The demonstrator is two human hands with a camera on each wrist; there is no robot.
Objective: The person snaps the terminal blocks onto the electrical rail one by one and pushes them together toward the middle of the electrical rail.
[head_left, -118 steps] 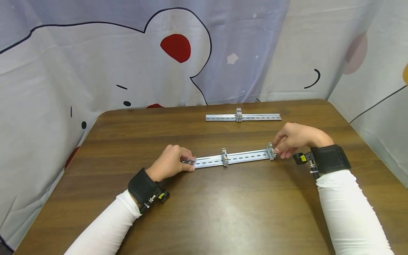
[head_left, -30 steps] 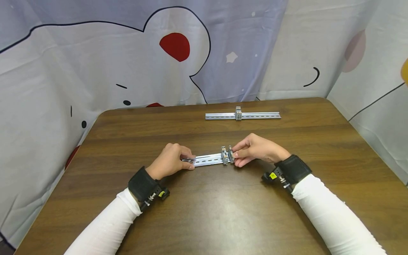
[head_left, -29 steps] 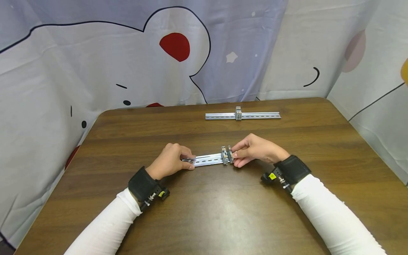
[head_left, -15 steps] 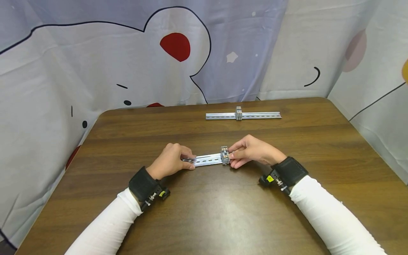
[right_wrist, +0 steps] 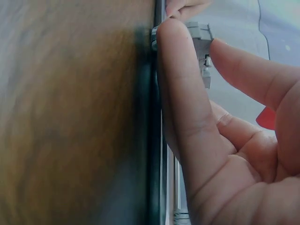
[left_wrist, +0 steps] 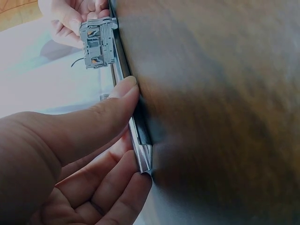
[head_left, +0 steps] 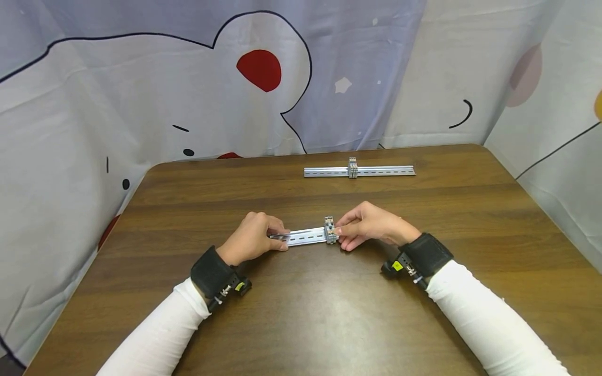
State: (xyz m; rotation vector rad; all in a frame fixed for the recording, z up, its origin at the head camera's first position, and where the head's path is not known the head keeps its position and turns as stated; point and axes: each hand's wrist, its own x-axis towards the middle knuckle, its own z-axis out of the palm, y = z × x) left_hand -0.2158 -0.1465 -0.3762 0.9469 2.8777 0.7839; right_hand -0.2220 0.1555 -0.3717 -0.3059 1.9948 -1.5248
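A silvery slotted DIN rail [head_left: 305, 236] lies across the table in front of me. My left hand [head_left: 254, 237] grips its left end, thumb along the near edge and fingers on the far side. Grey terminal blocks [head_left: 330, 230] stand upright on the rail, packed side by side, and show orange details in the left wrist view. At their right side my right hand [head_left: 371, 227] pinches the outermost block between thumb and fingers. In the right wrist view, its index finger [right_wrist: 180, 79] runs along the rail. That hand hides the rail's right part in the head view.
Farther back on the brown wooden table [head_left: 329, 313] lies a second DIN rail [head_left: 385, 171], with a cluster of terminal blocks [head_left: 352, 167] near its middle. A patterned curtain [head_left: 188, 94] hangs behind the table.
My right hand has slid a terminal block leftward from the rail's right end until it met the other block, and the group has shifted slightly left. The left hand stays put.
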